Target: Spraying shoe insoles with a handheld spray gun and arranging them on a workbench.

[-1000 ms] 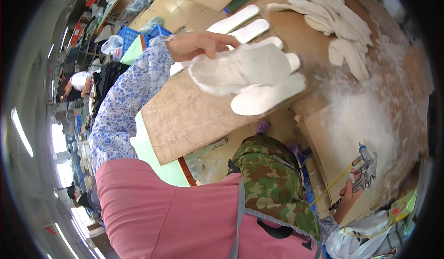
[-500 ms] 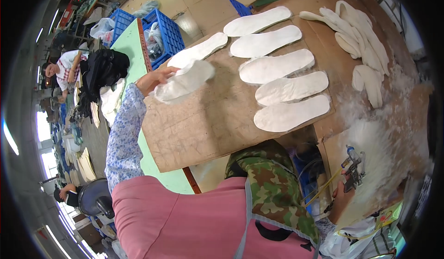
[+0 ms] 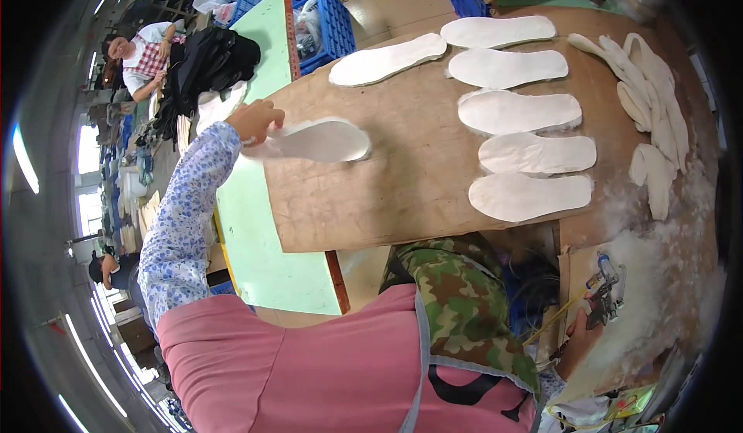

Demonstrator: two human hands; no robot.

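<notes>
While one white insole [image 3: 313, 140] is pinched at its heel end by the closed fingers of the left hand [image 3: 255, 120], left of centre in the frame, its far end is seen resting on the brown board [image 3: 402, 177] near the board's left edge. Six further white insoles are recorded as already laid flat on that board: one at upper centre [image 3: 387, 59], and a column of five to the right of centre [image 3: 511, 116], lying side by side without overlap. A loose heap of unlaid insoles [image 3: 646, 116] is noted at the upper right, on a surface dusted with white fluff. The laying-out is judged to be well begun but not finished, since a bare stretch of board remains at centre and lower left and the heap has not been used up. The right hand [image 3: 579, 338] is found at the lower right, closed around the grip of a small spray gun [image 3: 606, 297] with a yellow hose attached; the fingers are largely hidden, so the exact grasp cannot be told. A pale green table [image 3: 267, 247] is listed beneath the board, blue crates [image 3: 321, 19] at top centre, and seated persons at the far left edge.
</notes>
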